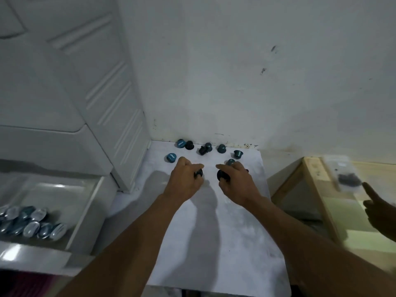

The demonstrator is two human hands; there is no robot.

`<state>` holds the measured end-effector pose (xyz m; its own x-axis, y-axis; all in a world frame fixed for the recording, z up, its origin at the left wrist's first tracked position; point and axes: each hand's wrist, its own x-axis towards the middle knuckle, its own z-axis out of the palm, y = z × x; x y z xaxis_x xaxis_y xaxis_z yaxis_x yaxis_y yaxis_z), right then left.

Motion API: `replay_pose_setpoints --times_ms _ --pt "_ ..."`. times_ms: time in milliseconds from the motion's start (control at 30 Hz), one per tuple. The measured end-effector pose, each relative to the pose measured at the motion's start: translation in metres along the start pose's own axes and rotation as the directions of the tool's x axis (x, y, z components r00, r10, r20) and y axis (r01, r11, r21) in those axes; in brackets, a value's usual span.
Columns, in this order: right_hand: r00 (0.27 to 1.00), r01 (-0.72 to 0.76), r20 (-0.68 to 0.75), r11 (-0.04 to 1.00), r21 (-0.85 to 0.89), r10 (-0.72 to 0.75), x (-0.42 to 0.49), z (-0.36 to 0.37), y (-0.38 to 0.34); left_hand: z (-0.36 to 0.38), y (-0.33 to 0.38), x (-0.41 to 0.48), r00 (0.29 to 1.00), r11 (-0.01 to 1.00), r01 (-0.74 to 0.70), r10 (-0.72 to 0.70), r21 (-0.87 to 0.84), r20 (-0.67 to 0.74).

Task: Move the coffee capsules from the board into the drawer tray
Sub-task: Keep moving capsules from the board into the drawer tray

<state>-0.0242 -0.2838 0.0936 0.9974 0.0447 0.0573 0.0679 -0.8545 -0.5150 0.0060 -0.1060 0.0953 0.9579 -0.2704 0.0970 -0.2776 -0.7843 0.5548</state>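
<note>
We see the white board (225,243) filling the lower centre of the frame. Near its far edge, mid-frame, loose coffee capsules (221,148) lie scattered, two at the left showing teal lids. At lower left, the drawer tray (86,209) holds a heap of capsules.

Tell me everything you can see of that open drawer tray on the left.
The drawer tray is pulled open at the left, below a white cabinet front and beside the white board. It looks like glossy white plastic: a shallow rectangular box with smooth walls catching light. A heap of teal and silvery coffee capsules lies in its near part; the far part shows bare floor.
</note>
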Motion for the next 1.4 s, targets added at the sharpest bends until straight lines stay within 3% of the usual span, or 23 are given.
replay_pose_setpoints --times_ms 233,733,933,1133,1400 --pt "0.990 0.121 -0.078 0.990 0.076 -0.115 -0.060 -0.014 -0.029 -0.026 0.025 -0.082 0.968 0.979 0.136 -0.163 -0.151 -0.189" --pt "0.950 0.298 -0.183 0.907 0.297 -0.252 -0.102 0.009 -0.166 -0.133 -0.016 -0.201 0.821 0.945 0.218 -0.313 -0.245 -0.477" --pt "0.946 0.322 -0.169 0.871 0.371 -0.278 -0.106 0.046 -0.242 -0.184 -0.071 -0.240 0.804 0.946 0.223 -0.314 -0.234 -0.505" --pt "0.941 0.336 -0.167 0.873 0.353 -0.294 -0.110 0.097 -0.317 -0.234 -0.141 -0.273 0.833 0.950 0.276 -0.312 -0.146 -0.456" --pt "0.949 0.311 -0.159 0.887 0.340 -0.272 -0.105 0.154 -0.370 -0.277 -0.217 -0.289 0.876 0.963 0.244 -0.270 -0.115 -0.400"
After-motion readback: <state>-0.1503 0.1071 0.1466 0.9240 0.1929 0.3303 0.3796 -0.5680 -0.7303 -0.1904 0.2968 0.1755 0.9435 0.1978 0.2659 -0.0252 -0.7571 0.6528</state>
